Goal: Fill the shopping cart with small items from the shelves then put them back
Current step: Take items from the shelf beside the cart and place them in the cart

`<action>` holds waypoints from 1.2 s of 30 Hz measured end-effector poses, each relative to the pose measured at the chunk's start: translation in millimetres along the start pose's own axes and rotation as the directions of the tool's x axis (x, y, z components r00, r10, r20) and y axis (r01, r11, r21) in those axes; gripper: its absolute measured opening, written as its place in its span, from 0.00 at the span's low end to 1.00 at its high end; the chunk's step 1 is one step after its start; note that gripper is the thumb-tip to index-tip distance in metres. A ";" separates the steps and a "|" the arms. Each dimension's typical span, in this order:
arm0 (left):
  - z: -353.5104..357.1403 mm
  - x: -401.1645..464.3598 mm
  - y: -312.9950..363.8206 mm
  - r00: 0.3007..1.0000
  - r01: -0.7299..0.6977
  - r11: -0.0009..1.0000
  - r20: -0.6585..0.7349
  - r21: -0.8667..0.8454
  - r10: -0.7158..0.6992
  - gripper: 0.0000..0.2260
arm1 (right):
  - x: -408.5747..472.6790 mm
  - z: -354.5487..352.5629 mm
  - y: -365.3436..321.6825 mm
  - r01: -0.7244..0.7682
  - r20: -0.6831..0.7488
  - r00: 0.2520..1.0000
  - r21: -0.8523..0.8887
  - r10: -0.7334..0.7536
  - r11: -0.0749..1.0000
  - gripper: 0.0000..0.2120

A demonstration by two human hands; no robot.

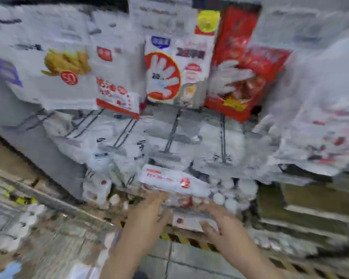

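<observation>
A: Packet orientation?
B: White packet (pixel 174 181), red print, long axis left-right, low at the rack.
A: Grip?
B: Blurry. Left hand (pixel 149 212) and right hand (pixel 220 220) touch it, fingers apparently straight.

The light is bright, even and cool, with hardly any shadow; its source cannot be seen. Heavy motion blur smears the whole head view and breaks it into blocky patches, worst toward the edges, where the wide lens also bends lines. Print on the hanging packets (pixel 161 77) is mostly unreadable, and both hands look soft-edged.
</observation>
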State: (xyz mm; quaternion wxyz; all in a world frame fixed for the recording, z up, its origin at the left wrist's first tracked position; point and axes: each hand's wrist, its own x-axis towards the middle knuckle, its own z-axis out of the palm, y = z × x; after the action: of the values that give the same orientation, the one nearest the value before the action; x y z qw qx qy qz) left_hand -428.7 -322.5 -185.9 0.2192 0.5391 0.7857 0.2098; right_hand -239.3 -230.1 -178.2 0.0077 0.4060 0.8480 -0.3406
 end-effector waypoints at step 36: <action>177.2 151.5 548.1 0.317 -0.889 0.407 0.359 -0.210 0.878 0.14 | -248.5 -240.8 307.6 -0.356 -0.631 0.259 0.642 0.732 0.679 0.07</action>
State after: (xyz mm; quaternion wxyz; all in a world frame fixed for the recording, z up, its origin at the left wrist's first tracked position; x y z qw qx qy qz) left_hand 37.5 17.6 -38.1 0.2235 0.9126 0.3001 0.1648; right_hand 204.2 -124.5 -97.1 -0.3716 0.7824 0.4493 -0.2188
